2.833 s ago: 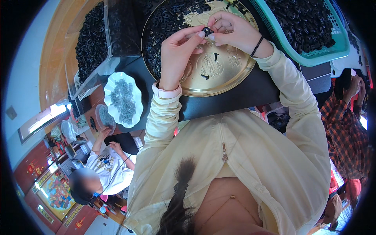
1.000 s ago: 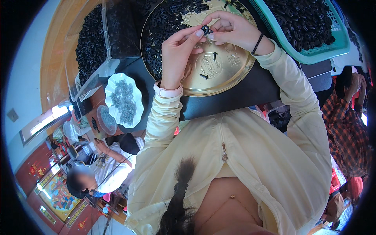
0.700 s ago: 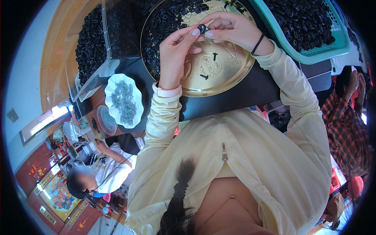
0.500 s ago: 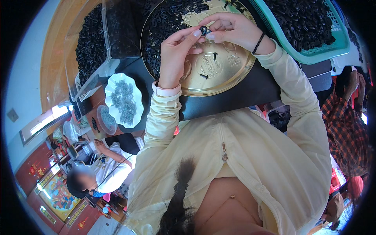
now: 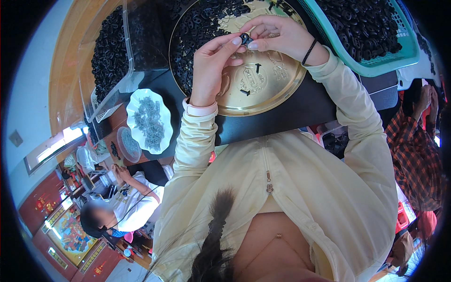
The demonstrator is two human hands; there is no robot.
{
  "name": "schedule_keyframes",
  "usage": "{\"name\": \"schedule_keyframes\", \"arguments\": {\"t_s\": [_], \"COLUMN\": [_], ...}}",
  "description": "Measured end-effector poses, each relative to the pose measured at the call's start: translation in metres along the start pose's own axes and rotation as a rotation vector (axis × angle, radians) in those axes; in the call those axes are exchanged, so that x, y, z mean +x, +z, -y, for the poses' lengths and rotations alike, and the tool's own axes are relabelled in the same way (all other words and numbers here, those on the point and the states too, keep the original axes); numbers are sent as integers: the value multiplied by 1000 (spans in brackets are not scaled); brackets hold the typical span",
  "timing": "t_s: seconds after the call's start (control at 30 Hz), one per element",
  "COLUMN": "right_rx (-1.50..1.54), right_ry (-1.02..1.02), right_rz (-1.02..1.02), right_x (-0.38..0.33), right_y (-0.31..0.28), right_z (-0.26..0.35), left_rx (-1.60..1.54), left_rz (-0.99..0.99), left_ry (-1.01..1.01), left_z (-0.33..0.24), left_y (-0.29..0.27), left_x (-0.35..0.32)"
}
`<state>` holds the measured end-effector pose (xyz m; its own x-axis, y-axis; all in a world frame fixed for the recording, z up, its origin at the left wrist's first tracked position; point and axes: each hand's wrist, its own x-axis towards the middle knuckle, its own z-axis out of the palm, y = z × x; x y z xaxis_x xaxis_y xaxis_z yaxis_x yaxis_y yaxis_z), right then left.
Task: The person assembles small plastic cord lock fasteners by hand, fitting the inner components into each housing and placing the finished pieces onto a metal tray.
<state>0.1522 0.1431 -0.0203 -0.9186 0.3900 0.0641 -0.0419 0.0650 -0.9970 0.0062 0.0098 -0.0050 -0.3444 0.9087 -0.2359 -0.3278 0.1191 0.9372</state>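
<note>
Over a round gold tray [image 5: 286, 80], my left hand [image 5: 211, 63] and my right hand [image 5: 277, 36] meet at the fingertips. Between them they pinch a small black plastic part [image 5: 244, 38] with round holes; the fingers partly cover it. Whether a second tiny piece is in the right fingers cannot be made out. Loose black parts [image 5: 184, 58] of similar look are heaped along the tray's left and far side. Nearer me, two small black T-shaped pieces [image 5: 257, 68] lie apart on the bare metal.
A clear plastic bin [image 5: 130, 42] of black parts stands left, a teal basket [image 5: 408, 54] of them right. A white scalloped dish [image 5: 168, 117] and a clear tub [image 5: 134, 159] hold small translucent bits. One person [image 5: 136, 202] sits at left, another in checked clothing [image 5: 416, 160] at right.
The black part has turned slightly between my fingertips, with both hands nearly in place. At left, the other person's hands have shifted a little.
</note>
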Motion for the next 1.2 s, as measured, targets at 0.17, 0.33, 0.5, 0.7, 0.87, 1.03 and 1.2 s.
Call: {"name": "schedule_keyframes", "arguments": {"t_s": [0.17,0.33,0.5,0.7,0.87,1.03,1.2], "right_rx": [-74,-160,-203,-197,-28,1044,905], "right_ry": [-53,-122,-139,-119,-126,-221,-80], "right_rz": [-62,-119,-178,-242,-139,28,-14], "right_x": [0,0,-3,-4,-2,-1,-1], "right_y": [3,7,12,15,10,-3,5], "right_z": [-3,-4,-1,-2,6,11,-3], "left_rx": [-32,-81,-62,-76,-58,51,710], "left_rz": [6,14,-14,-39,-16,-132,-173], "left_ry": [-20,-14,5,25,31,109,174], "left_z": [1,2,1,1,-9,-21,-17], "left_y": [-2,-2,0,7,7,-9,-13], "left_x": [0,0,-2,-5,-3,2,17]}}
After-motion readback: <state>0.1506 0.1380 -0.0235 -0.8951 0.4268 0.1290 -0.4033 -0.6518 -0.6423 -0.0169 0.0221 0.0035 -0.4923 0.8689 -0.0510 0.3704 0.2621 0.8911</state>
